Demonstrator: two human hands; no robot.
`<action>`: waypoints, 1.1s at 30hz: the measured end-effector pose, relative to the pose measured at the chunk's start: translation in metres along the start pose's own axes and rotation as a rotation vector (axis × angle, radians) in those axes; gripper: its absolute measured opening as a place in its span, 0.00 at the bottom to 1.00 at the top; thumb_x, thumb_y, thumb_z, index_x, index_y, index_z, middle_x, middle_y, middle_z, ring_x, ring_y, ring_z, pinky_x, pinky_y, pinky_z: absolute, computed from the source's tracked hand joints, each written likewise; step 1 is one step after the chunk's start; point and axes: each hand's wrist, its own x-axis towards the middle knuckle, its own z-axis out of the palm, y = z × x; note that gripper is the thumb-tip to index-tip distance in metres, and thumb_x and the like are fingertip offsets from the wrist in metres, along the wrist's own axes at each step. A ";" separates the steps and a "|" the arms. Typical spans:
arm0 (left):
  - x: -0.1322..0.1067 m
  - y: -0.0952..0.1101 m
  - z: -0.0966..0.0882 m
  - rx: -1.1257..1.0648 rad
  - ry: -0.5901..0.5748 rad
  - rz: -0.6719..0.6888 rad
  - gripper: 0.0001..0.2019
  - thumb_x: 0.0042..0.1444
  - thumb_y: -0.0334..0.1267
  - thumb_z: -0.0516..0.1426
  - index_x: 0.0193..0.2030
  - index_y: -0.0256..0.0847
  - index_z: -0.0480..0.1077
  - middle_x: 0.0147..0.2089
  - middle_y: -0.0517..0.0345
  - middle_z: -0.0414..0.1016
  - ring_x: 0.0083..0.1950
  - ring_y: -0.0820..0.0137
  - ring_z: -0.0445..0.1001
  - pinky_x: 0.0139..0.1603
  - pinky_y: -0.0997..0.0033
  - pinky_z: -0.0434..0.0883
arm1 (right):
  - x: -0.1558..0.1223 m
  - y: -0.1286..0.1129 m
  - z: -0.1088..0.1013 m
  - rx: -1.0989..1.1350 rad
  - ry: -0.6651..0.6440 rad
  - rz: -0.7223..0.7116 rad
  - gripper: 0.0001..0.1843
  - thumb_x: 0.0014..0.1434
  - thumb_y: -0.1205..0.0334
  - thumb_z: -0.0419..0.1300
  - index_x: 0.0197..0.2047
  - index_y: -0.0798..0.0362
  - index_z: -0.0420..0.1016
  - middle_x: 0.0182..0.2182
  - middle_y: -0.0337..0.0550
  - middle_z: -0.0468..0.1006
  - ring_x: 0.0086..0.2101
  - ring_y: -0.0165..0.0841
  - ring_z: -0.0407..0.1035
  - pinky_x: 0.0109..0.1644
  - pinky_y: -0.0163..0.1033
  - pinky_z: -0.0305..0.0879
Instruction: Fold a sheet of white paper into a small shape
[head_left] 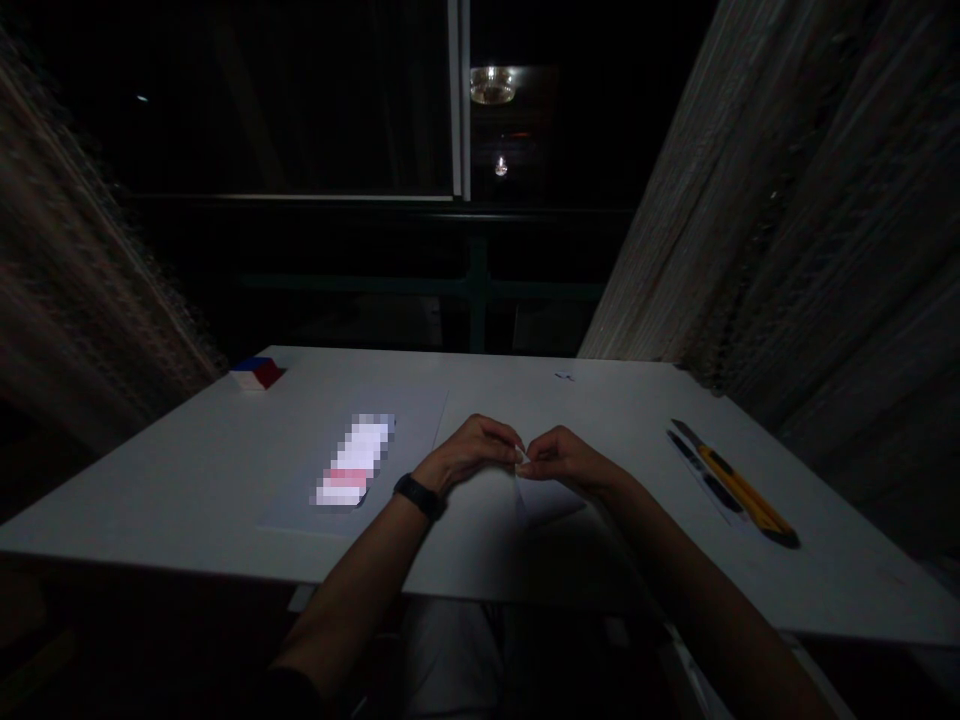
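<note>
A folded piece of white paper (546, 500) hangs between my hands over the middle of the white table (480, 560). My left hand (474, 446), with a dark band on its wrist, pinches the paper's upper corner. From the other side my right hand (566, 460) grips the same top end, its thumb and fingers almost meeting those of the left. Much of the sheet below lies in shadow, and my fingers hide its tip.
A lit phone (356, 460) rests on a flat white sheet (289, 505) at the left. A coloured cube (256, 373) sits at the far left corner. On the right lie a yellow utility knife (739, 487) and a dark pen-like object (703, 470). Curtains (675, 180) flank the table.
</note>
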 end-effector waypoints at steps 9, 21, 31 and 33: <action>-0.001 0.004 0.003 -0.007 0.050 -0.034 0.13 0.30 0.32 0.68 0.27 0.30 0.76 0.24 0.53 0.75 0.25 0.72 0.71 0.29 0.73 0.68 | -0.001 -0.001 0.000 0.018 0.040 -0.002 0.18 0.36 0.52 0.69 0.18 0.58 0.71 0.14 0.32 0.62 0.20 0.23 0.52 0.24 0.33 0.46; 0.000 0.002 0.002 -0.007 0.072 -0.040 0.13 0.28 0.32 0.69 0.25 0.31 0.75 0.24 0.53 0.75 0.25 0.72 0.72 0.29 0.73 0.69 | -0.001 -0.003 0.000 0.010 0.016 0.021 0.18 0.35 0.52 0.69 0.17 0.58 0.69 0.14 0.32 0.61 0.19 0.22 0.52 0.24 0.33 0.44; 0.000 0.001 0.000 0.026 0.050 -0.021 0.12 0.31 0.33 0.68 0.26 0.30 0.76 0.26 0.51 0.76 0.26 0.72 0.72 0.31 0.72 0.69 | -0.001 -0.003 0.000 -0.006 0.036 0.019 0.17 0.35 0.53 0.68 0.16 0.58 0.69 0.14 0.31 0.60 0.19 0.23 0.51 0.24 0.33 0.45; 0.000 0.002 0.000 0.032 0.072 -0.028 0.13 0.33 0.35 0.68 0.27 0.30 0.76 0.27 0.50 0.76 0.26 0.71 0.72 0.30 0.70 0.70 | -0.001 -0.002 -0.001 -0.014 0.062 0.009 0.17 0.35 0.53 0.68 0.17 0.58 0.69 0.14 0.32 0.61 0.19 0.23 0.52 0.25 0.33 0.45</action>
